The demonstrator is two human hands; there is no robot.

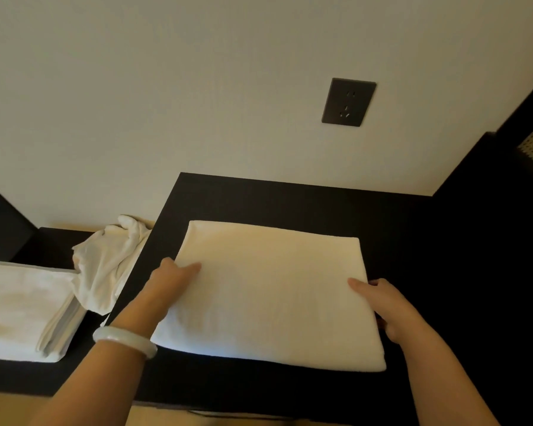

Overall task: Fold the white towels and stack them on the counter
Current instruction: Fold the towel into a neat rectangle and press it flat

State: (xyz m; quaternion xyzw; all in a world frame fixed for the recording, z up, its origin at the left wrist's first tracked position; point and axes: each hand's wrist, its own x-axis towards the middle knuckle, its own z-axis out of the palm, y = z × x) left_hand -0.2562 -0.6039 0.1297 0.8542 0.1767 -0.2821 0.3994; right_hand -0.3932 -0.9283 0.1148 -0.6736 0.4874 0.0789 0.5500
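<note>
A white towel [274,293], folded into a flat rectangle, lies on the dark counter [290,198]. My left hand [173,278] holds its left edge, with the thumb on top and the fingers hidden beneath the cloth. My right hand [379,302] holds the right edge the same way, thumb on top and fingertips curled under the edge. To the left, on a lower dark surface, sits a stack of folded white towels [19,309]. A crumpled white towel [108,262] lies between that stack and the counter's left edge.
A dark wall socket [348,102] is on the pale wall behind the counter. A dark panel [490,210] rises at the counter's right side. Bare counter shows behind and in front of the folded towel. A pale bangle [125,341] circles my left wrist.
</note>
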